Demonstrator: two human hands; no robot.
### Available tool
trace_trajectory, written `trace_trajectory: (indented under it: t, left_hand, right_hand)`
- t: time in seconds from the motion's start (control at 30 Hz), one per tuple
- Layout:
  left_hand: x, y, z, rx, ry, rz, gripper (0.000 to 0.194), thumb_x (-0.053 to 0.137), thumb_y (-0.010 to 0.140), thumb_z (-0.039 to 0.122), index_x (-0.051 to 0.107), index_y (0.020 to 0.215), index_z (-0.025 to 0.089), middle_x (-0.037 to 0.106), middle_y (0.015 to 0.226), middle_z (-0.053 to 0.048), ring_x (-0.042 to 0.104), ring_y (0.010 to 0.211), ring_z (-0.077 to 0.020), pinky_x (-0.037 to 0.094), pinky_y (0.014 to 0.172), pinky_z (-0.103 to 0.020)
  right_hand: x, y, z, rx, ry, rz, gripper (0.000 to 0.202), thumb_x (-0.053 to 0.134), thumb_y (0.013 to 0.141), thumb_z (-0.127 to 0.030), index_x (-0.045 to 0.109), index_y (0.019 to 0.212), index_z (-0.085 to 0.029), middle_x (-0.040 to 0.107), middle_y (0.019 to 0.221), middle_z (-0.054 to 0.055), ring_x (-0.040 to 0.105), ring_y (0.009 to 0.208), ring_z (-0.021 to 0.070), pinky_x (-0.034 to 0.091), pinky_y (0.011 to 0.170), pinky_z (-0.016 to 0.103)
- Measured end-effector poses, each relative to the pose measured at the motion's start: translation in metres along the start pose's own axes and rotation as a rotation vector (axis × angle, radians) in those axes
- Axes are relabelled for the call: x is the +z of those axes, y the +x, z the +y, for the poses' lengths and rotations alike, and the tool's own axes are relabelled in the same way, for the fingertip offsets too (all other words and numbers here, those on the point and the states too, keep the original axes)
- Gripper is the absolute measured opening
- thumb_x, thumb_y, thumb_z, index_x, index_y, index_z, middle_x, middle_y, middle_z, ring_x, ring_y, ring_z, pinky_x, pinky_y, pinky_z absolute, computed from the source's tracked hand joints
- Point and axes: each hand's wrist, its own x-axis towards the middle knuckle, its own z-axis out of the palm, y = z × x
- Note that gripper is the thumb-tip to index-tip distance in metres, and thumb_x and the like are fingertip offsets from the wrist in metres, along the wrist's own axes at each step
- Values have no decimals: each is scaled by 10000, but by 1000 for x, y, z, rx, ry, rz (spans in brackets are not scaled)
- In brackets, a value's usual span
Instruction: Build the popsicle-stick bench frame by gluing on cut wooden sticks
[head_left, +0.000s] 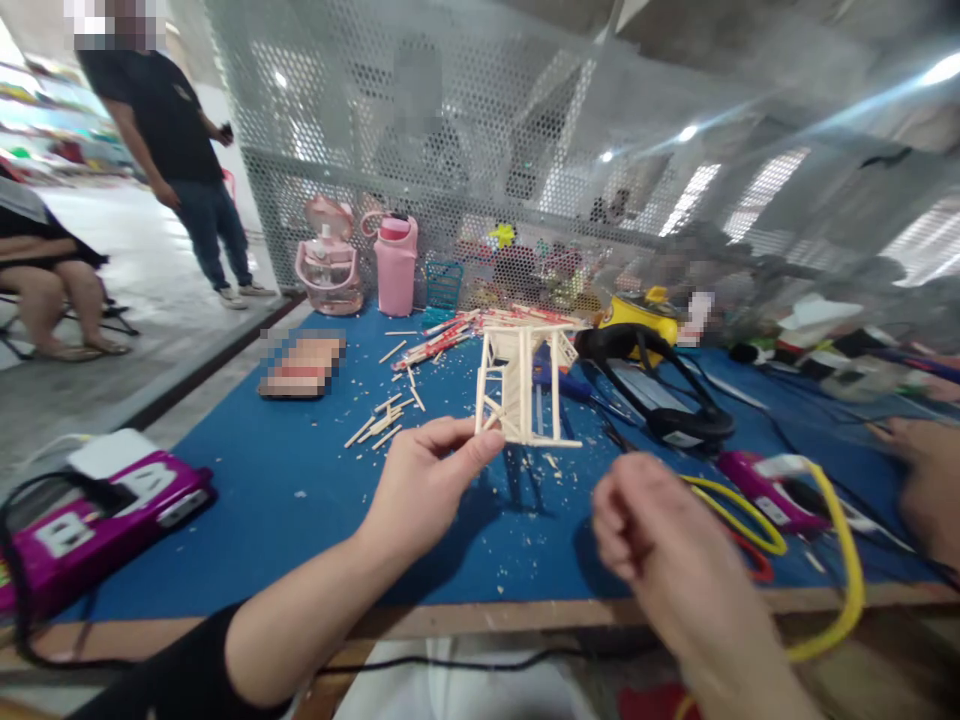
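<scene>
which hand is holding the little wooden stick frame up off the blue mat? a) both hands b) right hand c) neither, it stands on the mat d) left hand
d: the left hand pinches the stick frame at its lower corner, while the right hand is curled into a loose fist apart from it.

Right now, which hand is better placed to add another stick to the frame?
The right hand, probably. It hangs loosely curled beside the stick frame, seemingly holding nothing. The left hand has its grip on the frame's lower corner, lifting it above the blue mat.
</scene>
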Motion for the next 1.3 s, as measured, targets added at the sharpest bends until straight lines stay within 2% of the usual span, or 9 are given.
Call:
trace_trajectory:
  t: [0.07,0.2,0.43,0.57,0.87,0.93,1.03,1.17,1.3]
  left_hand:
    - [6,-14,-2,-69,-71,38,218,688,769,388,754,817,186,581,595,28,409,509,-58,344,473,-170]
    - [19,-45,-15,-140,-165,83,235,673,789,380,753,899,189,683,780,-14,501,602,-74,399,528,-166]
    - [23,-60,-22,-164,-147,87,261,671,787,389,761,922,185,689,873,-33,524,667,-94,420,594,-198]
    - [28,-58,-15,-180,-143,48,256,683,775,365,758,925,172,686,808,-37,551,693,-124,442,627,-236]
    - [31,-70,-7,-160,-188,133,379,702,756,386,594,1052,176,646,785,-8,577,664,-107,454,571,-205]
    - [24,-75,-1,-58,-6,249,293,652,804,376,595,1008,174,628,772,-9,569,647,-105,432,538,-196]
    - [12,-71,13,299,433,366,145,614,841,300,668,902,180,654,893,-39,590,727,-118,440,579,-206]
    - [9,-55,25,588,809,231,136,610,852,265,706,932,211,708,945,-41,620,790,-151,483,718,-263]
    - [16,-44,29,586,915,107,192,629,842,311,693,988,204,734,921,-42,612,832,-187,488,769,-299]
  right_hand:
    - [16,-11,28,167,205,-128,346,654,767,-529,554,855,-210,592,699,-9,488,504,84,348,398,185]
    - [45,-17,45,131,418,-244,395,642,782,-528,596,985,-193,649,951,58,592,777,143,480,619,243]
    - [46,-3,52,-128,245,14,317,695,775,-395,526,993,-237,622,935,0,593,832,124,488,695,228]
    - [46,-2,46,-328,137,-31,482,686,780,-338,484,1212,-272,589,1156,50,606,989,174,522,806,297]
    - [27,18,4,-433,-115,-166,330,666,790,-348,612,1080,-200,630,1067,61,636,758,141,542,663,274]
    - [20,25,-8,-444,-213,-180,336,670,786,-338,627,1082,-186,637,984,50,599,651,114,517,581,259]
    - [14,34,-20,-401,-227,-213,365,694,762,-325,634,1086,-168,640,899,43,580,593,110,501,524,261]
    - [13,39,-22,-326,-139,-274,361,712,740,-308,636,1068,-178,644,893,43,611,619,130,511,525,273]
    - [13,39,-17,-308,-102,-283,378,712,740,-328,626,1082,-193,643,906,35,617,652,131,515,560,272]
